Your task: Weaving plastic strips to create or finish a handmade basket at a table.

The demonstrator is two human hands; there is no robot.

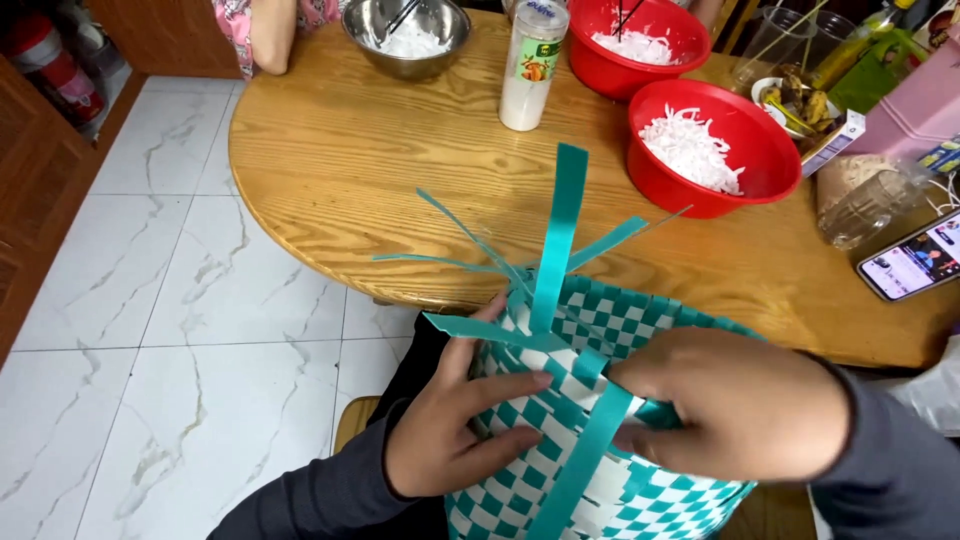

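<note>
Teal-and-white checkered woven plastic-strip basket (pixel 600 440) on my lap, below round wooden table (pixel 330 170) | left hand (pixel 450 425) fingers spread flat, bracing weave | right hand (pixel 740 400) fingers pinched shut on teal flat plastic strip (pixel 585 455) | risk: strip slipping, loose upright ends unweaving.

One head-worn camera is looking steeply down and forward from close above the round wooden table (pixel 330 160), its near edge crossing mid-frame; the white tiled floor (pixel 150 350) is showing left of the table.
</note>
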